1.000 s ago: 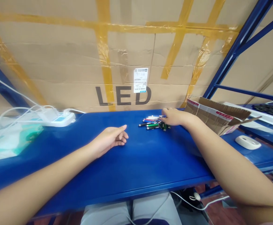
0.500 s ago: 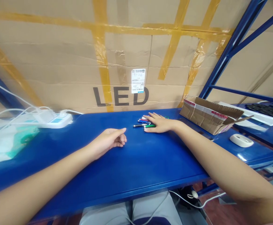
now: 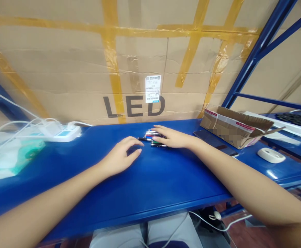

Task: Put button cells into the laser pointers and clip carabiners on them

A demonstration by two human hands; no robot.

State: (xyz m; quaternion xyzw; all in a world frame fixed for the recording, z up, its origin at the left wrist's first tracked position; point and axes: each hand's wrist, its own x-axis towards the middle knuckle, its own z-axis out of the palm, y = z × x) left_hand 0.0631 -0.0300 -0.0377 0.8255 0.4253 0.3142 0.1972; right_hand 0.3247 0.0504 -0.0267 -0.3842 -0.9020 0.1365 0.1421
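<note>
Several pens (image 3: 148,135) with silver, blue, red, green and black parts lie in a loose bunch on the blue table (image 3: 150,179). My right hand (image 3: 172,137) rests palm down over them, its fingers stretched to the left and its thumb on the near side; it covers much of the bunch. A black pen (image 3: 144,139) sticks out leftward from under the thumb. My left hand (image 3: 120,155) is open just left of the pens, thumb and fingers apart with nothing between them. Its fingertips are close to the black pen's end; whether they touch, I cannot tell.
Beyond my right forearm are a dark phone-like slab (image 3: 214,142), an open cardboard box (image 3: 227,129) and a white mouse (image 3: 271,155). On the left lie a power strip (image 3: 70,133) with cables and a green-white plastic packet (image 3: 13,155). Large taped cardboard (image 3: 75,75) stands behind the table.
My left hand has gone from curled fingers to thumb and fingers apart. My right hand has slid slightly left, moving the pens left, and more of the dark slab shows.
</note>
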